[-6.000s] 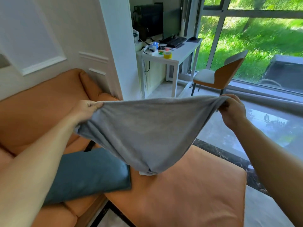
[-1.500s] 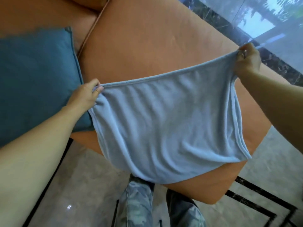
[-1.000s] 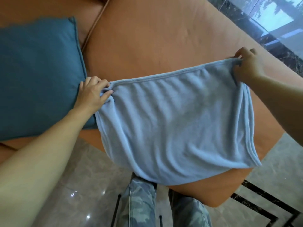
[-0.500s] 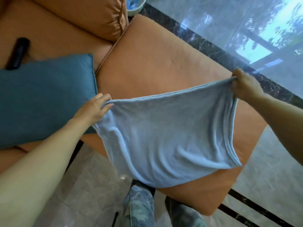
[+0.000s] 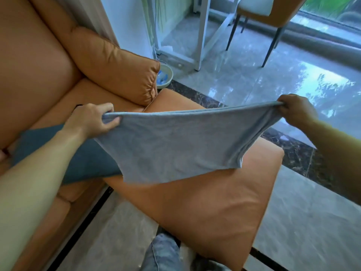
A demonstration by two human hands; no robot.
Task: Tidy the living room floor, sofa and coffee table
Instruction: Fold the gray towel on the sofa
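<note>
A folded grey-blue blanket [image 5: 175, 145] hangs stretched between my two hands, above the orange sofa's chaise seat [image 5: 205, 208]. My left hand [image 5: 91, 119] pinches its left top corner. The right top corner is gripped by my right hand [image 5: 297, 110]. The blanket's lower edge sags down close to the chaise. Its left part hangs in front of a teal cushion [image 5: 82, 159] that lies on the sofa seat.
The orange sofa's armrest [image 5: 117, 61] rises behind the blanket, with a white bowl [image 5: 165, 77] on the floor beside it. A white desk frame [image 5: 201, 36] and an orange chair [image 5: 273, 14] stand further back. Glossy tile floor [image 5: 302, 222] lies right of the chaise.
I lifted the blanket off the chaise and raised it, holding it taut. My view tilted up from the seat toward the armrest, desk and chair.
</note>
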